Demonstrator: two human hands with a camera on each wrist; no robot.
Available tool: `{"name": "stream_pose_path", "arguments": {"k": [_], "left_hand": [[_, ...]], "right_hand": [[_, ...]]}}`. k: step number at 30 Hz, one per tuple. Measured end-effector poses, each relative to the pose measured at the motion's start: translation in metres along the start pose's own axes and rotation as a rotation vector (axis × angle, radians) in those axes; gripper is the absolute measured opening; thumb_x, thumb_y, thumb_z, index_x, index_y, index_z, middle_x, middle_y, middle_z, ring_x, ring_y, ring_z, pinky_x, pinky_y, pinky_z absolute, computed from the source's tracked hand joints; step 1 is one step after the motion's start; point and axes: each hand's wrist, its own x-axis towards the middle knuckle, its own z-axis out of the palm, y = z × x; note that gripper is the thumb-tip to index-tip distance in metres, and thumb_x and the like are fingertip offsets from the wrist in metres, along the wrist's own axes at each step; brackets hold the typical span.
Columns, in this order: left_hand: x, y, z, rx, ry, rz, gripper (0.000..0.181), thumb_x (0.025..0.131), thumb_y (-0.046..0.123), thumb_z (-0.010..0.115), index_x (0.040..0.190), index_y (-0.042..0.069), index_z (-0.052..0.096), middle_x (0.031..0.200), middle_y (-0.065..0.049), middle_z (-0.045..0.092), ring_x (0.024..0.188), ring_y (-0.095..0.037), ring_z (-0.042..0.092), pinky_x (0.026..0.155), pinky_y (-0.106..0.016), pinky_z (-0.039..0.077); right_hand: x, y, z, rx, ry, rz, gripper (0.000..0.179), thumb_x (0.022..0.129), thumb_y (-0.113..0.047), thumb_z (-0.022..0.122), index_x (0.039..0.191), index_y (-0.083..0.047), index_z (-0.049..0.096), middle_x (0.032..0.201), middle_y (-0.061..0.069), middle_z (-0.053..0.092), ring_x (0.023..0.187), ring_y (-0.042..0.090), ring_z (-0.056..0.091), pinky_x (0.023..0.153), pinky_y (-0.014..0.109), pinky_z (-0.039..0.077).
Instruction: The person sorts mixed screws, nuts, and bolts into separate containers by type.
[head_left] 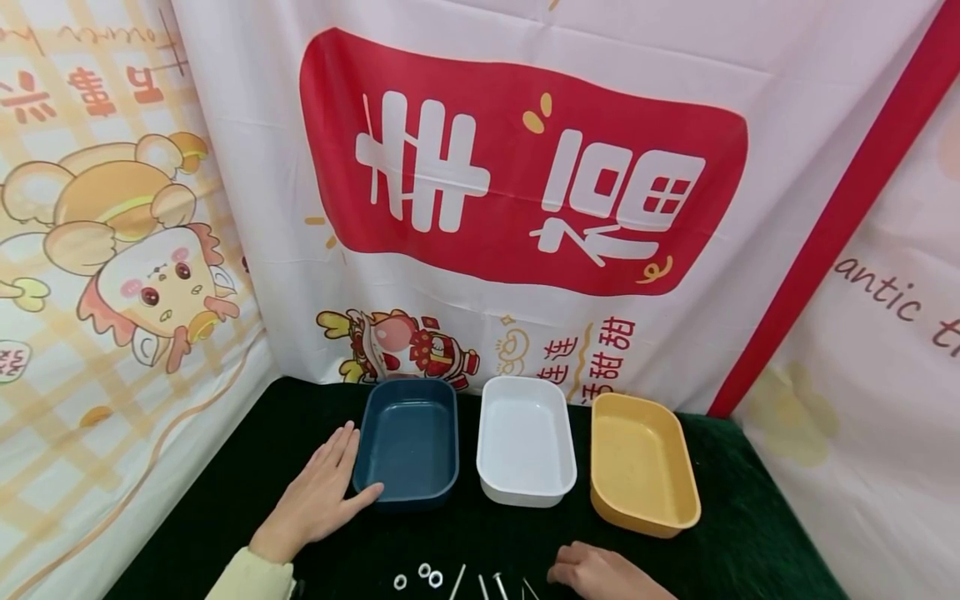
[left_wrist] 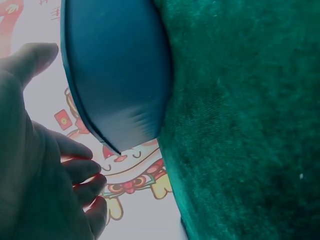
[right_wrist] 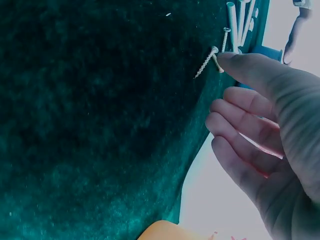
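Observation:
My left hand point(head_left: 321, 492) lies along the left side of the dark blue tray point(head_left: 408, 493), fingers straight and thumb by the near corner. From the left wrist view, the blue tray's outer wall point(left_wrist: 117, 75) shows beside the palm, and nothing is gripped. Near the front edge, my right hand point(head_left: 603, 573) hovers with fingers loosely bent and nothing held. Close to its thumb in the right wrist view are thin screws point(right_wrist: 205, 63). Left of that hand lie a bolt point(head_left: 500, 585), a pale rod point(head_left: 457, 582) and several small white rings point(head_left: 436, 579), apparently nuts.
A white tray point(head_left: 525, 498) stands in the middle and a yellow tray point(head_left: 645, 525) to its right. All sit on a dark green cloth point(head_left: 750, 517). Behind them hangs a printed white curtain point(head_left: 262, 208), with a patterned sheet point(head_left: 45, 467) at the left.

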Motion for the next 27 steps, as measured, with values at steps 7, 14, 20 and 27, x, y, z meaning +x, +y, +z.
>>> {"name": "stream_pose_path", "arguments": {"k": [7, 14, 20, 27], "left_hand": [[-0.001, 0.000, 0.005, -0.025, 0.002, -0.016, 0.107, 0.082, 0.082, 0.033, 0.153, 0.003, 0.019, 0.163, -0.015, 0.013, 0.149, -0.037, 0.017, 0.119, -0.059, 0.018], [-0.002, -0.001, 0.013, -0.023, -0.010, -0.017, 0.105, 0.084, 0.081, 0.034, 0.153, 0.003, 0.019, 0.163, -0.016, 0.013, 0.149, -0.037, 0.016, 0.119, -0.059, 0.018], [-0.001, -0.001, 0.014, -0.022, -0.004, -0.018, 0.101, 0.086, 0.076, 0.038, 0.153, 0.003, 0.019, 0.163, -0.016, 0.013, 0.149, -0.037, 0.016, 0.119, -0.059, 0.018], [0.002, -0.002, 0.018, 0.000, 0.016, -0.006, 0.097, 0.089, 0.073, 0.039, 0.154, 0.005, 0.016, 0.163, -0.013, 0.011, 0.150, -0.035, 0.015, 0.119, -0.057, 0.019]], "right_hand": [[0.006, -0.002, 0.008, -0.033, -0.012, -0.041, 0.027, 0.090, -0.043, 0.062, 0.111, -0.028, 0.068, 0.090, -0.016, 0.061, 0.074, -0.009, 0.049, 0.062, 0.013, 0.048], [0.008, -0.003, 0.016, -0.183, 0.031, -0.175, 0.019, 0.092, -0.044, 0.059, 0.105, -0.034, 0.068, 0.084, -0.020, 0.058, 0.070, -0.012, 0.046, 0.058, 0.007, 0.040], [0.009, -0.004, 0.015, -0.197, 0.019, -0.211, 0.017, 0.093, -0.044, 0.058, 0.104, -0.036, 0.067, 0.082, -0.022, 0.058, 0.070, -0.013, 0.046, 0.057, 0.006, 0.039], [0.010, -0.004, 0.012, -0.068, -0.009, -0.122, 0.018, 0.093, -0.046, 0.057, 0.100, -0.034, 0.068, 0.078, -0.022, 0.056, 0.067, -0.013, 0.047, 0.056, 0.009, 0.041]]}}
